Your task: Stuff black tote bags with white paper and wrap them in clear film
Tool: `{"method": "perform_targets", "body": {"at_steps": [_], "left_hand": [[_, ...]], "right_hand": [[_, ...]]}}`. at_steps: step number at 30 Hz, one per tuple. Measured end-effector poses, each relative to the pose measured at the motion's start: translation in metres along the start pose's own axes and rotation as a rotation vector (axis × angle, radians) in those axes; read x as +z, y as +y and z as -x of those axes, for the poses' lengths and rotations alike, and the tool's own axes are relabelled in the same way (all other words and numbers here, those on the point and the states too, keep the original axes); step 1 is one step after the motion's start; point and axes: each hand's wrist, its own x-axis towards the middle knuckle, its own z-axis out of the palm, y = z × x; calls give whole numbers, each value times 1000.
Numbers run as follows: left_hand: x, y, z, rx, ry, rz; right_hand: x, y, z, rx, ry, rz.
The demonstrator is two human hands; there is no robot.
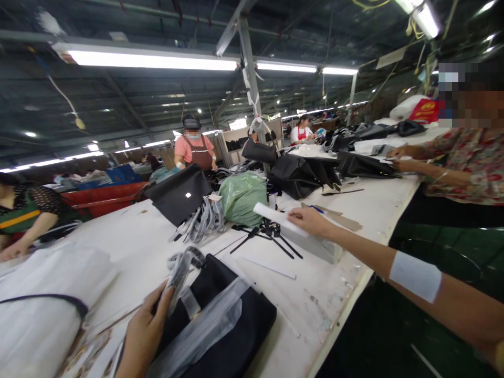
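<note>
My left hand (pixel 146 326) is closed around a plastic-wrapped handle (pixel 180 278) of a black bag (pixel 252 320). The bag lies on the table close in front of me, with a strip of clear plastic across it. Farther out, my right hand (pixel 312 221) pinches a white sheet (pixel 270 212) above a grey box (pixel 311 244). Black straps with metal fittings (pixel 271 229) lie left of that box. A thin white strip (pixel 270 266) rests on the table between the box and the bag.
A green plastic bundle (pixel 244 198), wrapped handles (pixel 205 219) and a black bag (pixel 179 194) stand mid-table. More black bags (pixel 295 173) lie behind. White wrapped material (pixel 51 299) is at left. Co-workers stand around; one person's floral sleeve (pixel 486 168) is at right.
</note>
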Motion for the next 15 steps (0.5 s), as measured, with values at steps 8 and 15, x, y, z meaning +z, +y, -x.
{"method": "perform_targets", "body": {"at_steps": [8,15], "left_hand": [[-5,-13,-2,-77,-18,-14],[-2,-11,-1,-70,-14,1]], "right_hand": [[11,-7,35,6,117,11],[-28,55,106,325,172,24]]}}
